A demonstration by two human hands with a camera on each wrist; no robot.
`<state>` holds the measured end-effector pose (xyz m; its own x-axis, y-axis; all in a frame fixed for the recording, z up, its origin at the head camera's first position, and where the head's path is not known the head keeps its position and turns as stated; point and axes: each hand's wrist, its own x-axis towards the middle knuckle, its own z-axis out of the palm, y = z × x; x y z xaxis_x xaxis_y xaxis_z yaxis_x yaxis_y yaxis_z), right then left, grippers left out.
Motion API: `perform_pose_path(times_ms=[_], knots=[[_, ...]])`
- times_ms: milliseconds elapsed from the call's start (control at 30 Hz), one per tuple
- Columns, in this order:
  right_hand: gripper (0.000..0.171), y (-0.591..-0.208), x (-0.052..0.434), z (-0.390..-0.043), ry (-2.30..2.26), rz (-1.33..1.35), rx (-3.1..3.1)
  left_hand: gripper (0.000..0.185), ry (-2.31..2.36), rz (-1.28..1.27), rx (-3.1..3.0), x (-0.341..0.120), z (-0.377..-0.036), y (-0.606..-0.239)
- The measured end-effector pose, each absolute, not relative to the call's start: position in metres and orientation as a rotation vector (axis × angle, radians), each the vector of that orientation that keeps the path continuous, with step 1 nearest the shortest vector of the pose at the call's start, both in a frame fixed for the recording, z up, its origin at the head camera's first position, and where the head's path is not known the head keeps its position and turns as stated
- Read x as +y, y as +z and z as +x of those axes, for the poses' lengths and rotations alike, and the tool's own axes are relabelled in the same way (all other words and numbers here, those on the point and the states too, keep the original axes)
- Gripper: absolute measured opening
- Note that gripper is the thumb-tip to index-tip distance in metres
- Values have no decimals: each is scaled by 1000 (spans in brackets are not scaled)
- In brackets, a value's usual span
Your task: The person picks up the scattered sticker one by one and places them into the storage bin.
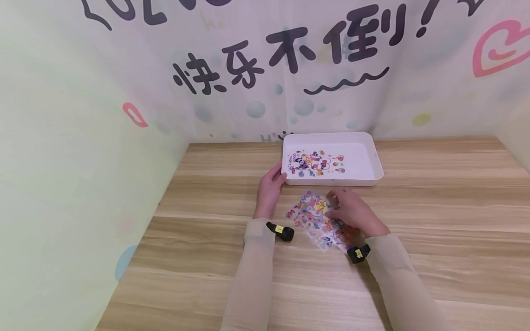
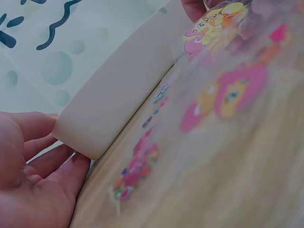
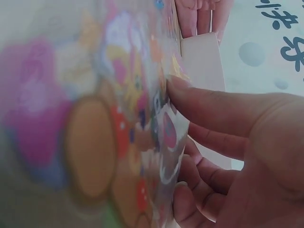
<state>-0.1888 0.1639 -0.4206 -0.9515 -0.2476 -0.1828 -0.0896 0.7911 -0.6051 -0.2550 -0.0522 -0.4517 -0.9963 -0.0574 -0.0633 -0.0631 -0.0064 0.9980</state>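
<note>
A shallow white tray (image 1: 356, 161) stands against the back wall, with colourful cartoon stickers on a see-through sheet (image 1: 316, 164) over its left half. At its front left corner my left hand (image 1: 270, 189) grips the tray; in the left wrist view the fingers and thumb of that hand (image 2: 38, 166) close round the corner. In front of the tray lie several overlapping clear sticker sheets (image 1: 308, 218) printed with bright cartoon figures. My right hand (image 1: 352, 210) pinches sticker sheets at their right edge, thumb on the printed face and fingers behind, as the right wrist view shows.
The wood-grain table (image 1: 198, 257) reaches back to a white printed cloth (image 1: 232, 92) with dark lettering. A pale wall covering (image 1: 74, 161) borders the left side. Black wrist cameras sit on both sleeves, the right one (image 1: 358, 253) close by the sheets' lower edge.
</note>
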Motion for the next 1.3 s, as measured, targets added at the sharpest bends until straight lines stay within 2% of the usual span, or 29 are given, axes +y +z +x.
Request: perform_pose_path(times_ms=[400,833,1133,1300], knots=[[32,-423,164,-190,-889,-249,2777,43,2215,-136,2215,-52,-256,-452],[27,-426,165,-193,-982,-234,2800,43,2190,-147,2228,-53,-259,-452],[38,-427,166,-193,-1023,-223,2787,44,2168,-162,2231,-53,-258,-453],[30,-427,166,-194,-974,-237,2805,43,2147,-174,2253,-53,-257,-454]])
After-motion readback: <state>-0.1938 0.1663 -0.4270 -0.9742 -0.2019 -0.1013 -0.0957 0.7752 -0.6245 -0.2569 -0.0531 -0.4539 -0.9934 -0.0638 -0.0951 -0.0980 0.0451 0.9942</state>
